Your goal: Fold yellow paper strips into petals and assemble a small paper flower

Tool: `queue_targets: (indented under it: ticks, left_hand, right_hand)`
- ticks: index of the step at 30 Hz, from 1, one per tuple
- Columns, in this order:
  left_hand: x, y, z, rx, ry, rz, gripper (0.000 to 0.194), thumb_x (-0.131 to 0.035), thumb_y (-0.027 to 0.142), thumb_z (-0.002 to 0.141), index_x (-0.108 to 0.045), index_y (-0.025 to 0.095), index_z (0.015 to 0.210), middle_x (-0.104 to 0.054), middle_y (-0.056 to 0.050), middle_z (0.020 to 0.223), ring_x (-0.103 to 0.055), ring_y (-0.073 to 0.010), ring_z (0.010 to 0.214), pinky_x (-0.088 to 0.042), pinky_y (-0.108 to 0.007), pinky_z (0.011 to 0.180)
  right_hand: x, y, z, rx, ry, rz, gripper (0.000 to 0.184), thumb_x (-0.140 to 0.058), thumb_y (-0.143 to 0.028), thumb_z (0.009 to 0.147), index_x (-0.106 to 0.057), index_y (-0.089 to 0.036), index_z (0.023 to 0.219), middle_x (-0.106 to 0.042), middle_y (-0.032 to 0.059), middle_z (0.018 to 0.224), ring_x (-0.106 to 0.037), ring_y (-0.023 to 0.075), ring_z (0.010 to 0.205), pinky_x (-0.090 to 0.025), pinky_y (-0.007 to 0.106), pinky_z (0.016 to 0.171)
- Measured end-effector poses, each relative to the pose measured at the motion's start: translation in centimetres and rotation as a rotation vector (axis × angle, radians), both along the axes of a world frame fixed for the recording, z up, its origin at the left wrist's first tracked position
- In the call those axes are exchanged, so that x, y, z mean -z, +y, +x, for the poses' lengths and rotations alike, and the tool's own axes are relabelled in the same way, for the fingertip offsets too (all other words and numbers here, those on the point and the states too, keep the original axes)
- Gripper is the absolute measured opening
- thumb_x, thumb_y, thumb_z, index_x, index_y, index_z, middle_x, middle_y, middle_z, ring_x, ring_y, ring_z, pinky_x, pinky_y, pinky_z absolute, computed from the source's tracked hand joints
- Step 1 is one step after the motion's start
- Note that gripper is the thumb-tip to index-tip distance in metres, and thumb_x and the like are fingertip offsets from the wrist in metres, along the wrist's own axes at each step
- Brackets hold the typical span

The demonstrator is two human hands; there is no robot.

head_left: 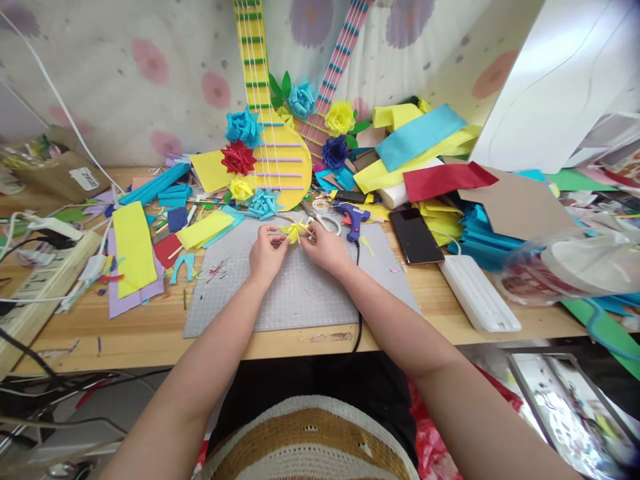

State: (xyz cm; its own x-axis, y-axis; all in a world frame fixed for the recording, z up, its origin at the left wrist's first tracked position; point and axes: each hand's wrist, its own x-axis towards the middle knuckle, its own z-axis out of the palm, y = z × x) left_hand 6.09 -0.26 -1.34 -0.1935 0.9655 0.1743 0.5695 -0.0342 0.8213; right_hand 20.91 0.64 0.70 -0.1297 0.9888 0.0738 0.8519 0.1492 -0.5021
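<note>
Over the grey cutting mat (305,300), a small yellow paper flower (294,231) with pointed petals is held between my two hands. The fingers of my left hand (269,252) are closed on its left side, where a thin stick seems to show. My right hand (324,247) pinches the flower's right side. Just beyond the right hand lie white-handled scissors (330,223) and a blue glue gun (354,219), whose black cord runs down across the mat.
A yellow paper guitar (287,160) with paper flowers leans at the back, a pink one (330,90) beside it. Coloured paper sheets (420,140) heap up at right. A phone (416,235), white power bank (480,293) and plastic-wrapped cup (570,267) stand right; a power strip (45,287) lies left.
</note>
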Motion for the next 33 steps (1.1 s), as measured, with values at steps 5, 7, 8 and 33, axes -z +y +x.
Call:
queue_targets:
  ticks: [5,7,8,33]
  left_hand:
    - [-0.35,-0.24,-0.1,-0.029,0.097,-0.023,0.032,-0.057,0.019,0.072,-0.046,0.023,0.102,-0.07,0.0,0.091,-0.064,-0.0128,0.072,-0.047,-0.026,0.071]
    - [-0.51,-0.33,-0.09,-0.036,0.115,-0.028,0.033,-0.056,0.017,0.071,-0.047,0.023,0.103,-0.071,0.001,0.09,-0.064,-0.0131,0.072,-0.046,-0.026,0.071]
    - [-0.58,-0.37,-0.07,-0.038,0.12,-0.028,0.033,-0.056,0.016,0.071,-0.048,0.023,0.102,-0.071,0.001,0.089,-0.064,-0.0133,0.072,-0.047,-0.026,0.072]
    - [-0.81,-0.93,0.03,0.13,0.075,0.048,0.032,-0.056,0.024,0.076,-0.048,0.023,0.106,-0.071,0.0,0.089,-0.058,-0.01,0.05,-0.045,-0.025,0.063]
  right_hand:
    - [-0.01,0.11,0.26,0.009,0.023,0.033,0.028,-0.04,-0.023,0.078,-0.05,-0.022,0.105,-0.064,0.0017,0.08,-0.057,0.0177,0.071,-0.033,0.025,0.06]
    - [-0.14,0.0,0.31,-0.014,0.058,0.058,0.03,-0.04,-0.022,0.078,-0.051,-0.022,0.105,-0.064,0.0006,0.079,-0.056,0.0164,0.07,-0.032,0.025,0.06]
    - [-0.22,-0.1,0.27,-0.027,0.074,0.066,0.029,-0.04,-0.024,0.078,-0.053,-0.022,0.104,-0.064,0.0002,0.078,-0.056,0.0157,0.069,-0.032,0.024,0.059]
    - [-0.6,-0.65,-0.43,0.084,-0.097,0.003,0.037,-0.046,-0.052,0.077,-0.066,-0.023,0.086,-0.068,0.0028,0.078,-0.062,0.0189,0.076,-0.041,0.026,0.066]
